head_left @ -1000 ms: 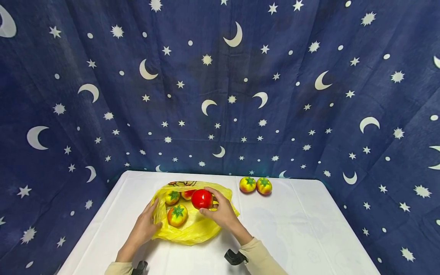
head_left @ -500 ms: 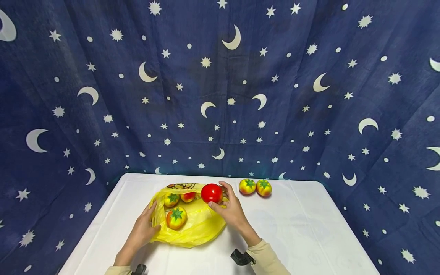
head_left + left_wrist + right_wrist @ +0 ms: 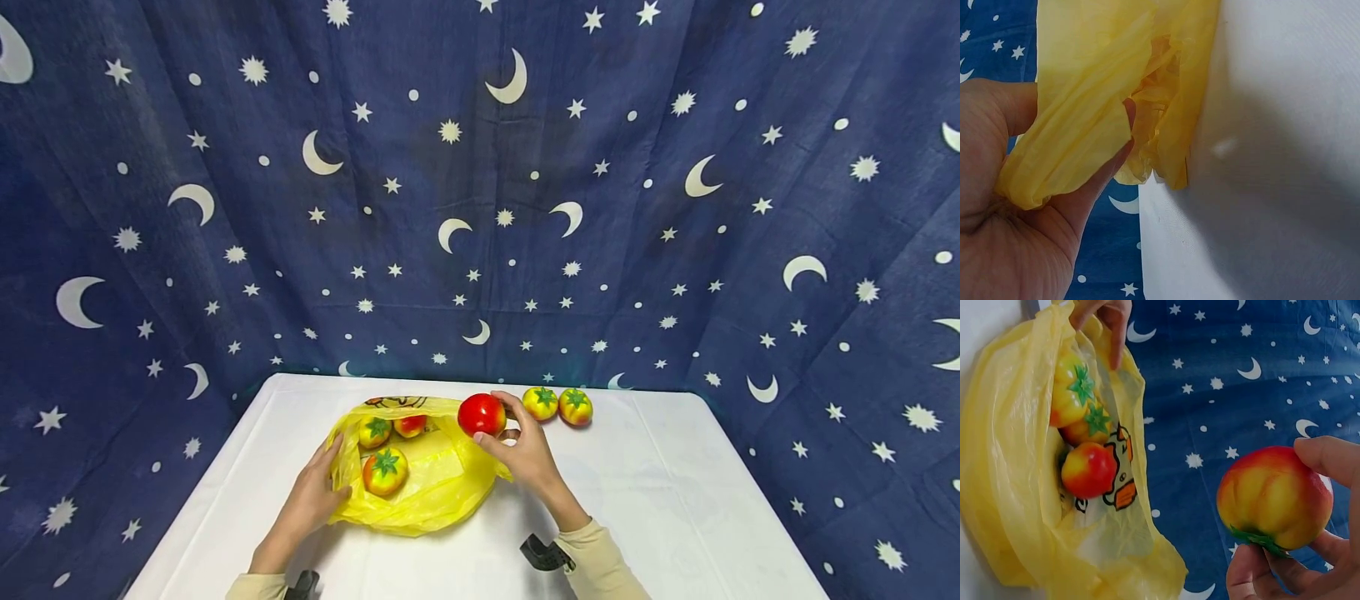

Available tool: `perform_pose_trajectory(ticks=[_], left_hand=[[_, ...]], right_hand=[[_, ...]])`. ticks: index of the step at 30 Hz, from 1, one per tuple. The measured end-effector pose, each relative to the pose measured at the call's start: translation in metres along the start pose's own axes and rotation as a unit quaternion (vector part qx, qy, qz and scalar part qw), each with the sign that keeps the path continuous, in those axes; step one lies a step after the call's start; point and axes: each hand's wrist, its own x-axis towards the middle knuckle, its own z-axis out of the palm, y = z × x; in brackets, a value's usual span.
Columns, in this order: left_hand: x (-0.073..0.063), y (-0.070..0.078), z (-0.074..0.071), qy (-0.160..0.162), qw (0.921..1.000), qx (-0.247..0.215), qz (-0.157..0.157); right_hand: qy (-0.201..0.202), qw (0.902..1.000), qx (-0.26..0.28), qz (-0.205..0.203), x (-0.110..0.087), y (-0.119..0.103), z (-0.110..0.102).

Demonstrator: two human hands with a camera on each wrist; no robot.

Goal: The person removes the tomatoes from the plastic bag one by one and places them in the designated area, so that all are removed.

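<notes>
Between the thumb and fingers of my right hand (image 3: 528,454) is a toy tomato (image 3: 1272,500), held up over the right side of a yellow plastic bag (image 3: 446,496). Its glossy red bottom faces the head camera; the right wrist view shows the yellow-orange side and green leaves. My left hand (image 3: 307,498) grips the bag's left edge, with folded plastic (image 3: 1079,144) between thumb and fingers. The bag's mouth gapes. Inside lie a large tomato (image 3: 385,473), a yellow one (image 3: 373,432) behind it and a redder one (image 3: 410,427) by the back wall.
At the table's back edge, right of the bag, a yellow tomato (image 3: 540,403) and another tomato (image 3: 576,408) sit side by side. The white-covered table (image 3: 660,500) ends at a dark blue curtain (image 3: 480,208) with moons and stars.
My right hand has carried the tomato rightward and slightly up, from over the bag's middle to its right edge. My left hand has stayed at the bag's left edge.
</notes>
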Motion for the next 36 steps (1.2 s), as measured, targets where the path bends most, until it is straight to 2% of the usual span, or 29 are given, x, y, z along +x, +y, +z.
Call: perform_pose_trajectory(ticks=[12,19,24,32,36], left_hand=[[0.002,-0.002,0.001,-0.004,1.0,0.002,-0.003],[0.003,-0.001,0.002,-0.003,1.0,0.0,-0.002],[0.002,-0.001,0.003,0.006,1.0,0.001,0.001],[0.002,0.0,0.004,0.006,1.0,0.001,0.003],[0.003,0.002,0.003,0.0,0.9999,0.005,0.009]], right_hand=[[0.039,0.9978,0.036,0.04,-0.001,0.001,-0.022],[0.05,0.9969,0.04,0.044,-0.003,0.012,-0.032],[0.057,0.9969,0.029,0.045,-0.005,0.014,-0.04],[0.061,0.9972,-0.018,0.04,-0.014,-0.012,-0.053],[0.07,0.9959,-0.038,0.042,-0.013,0.006,-0.06]])
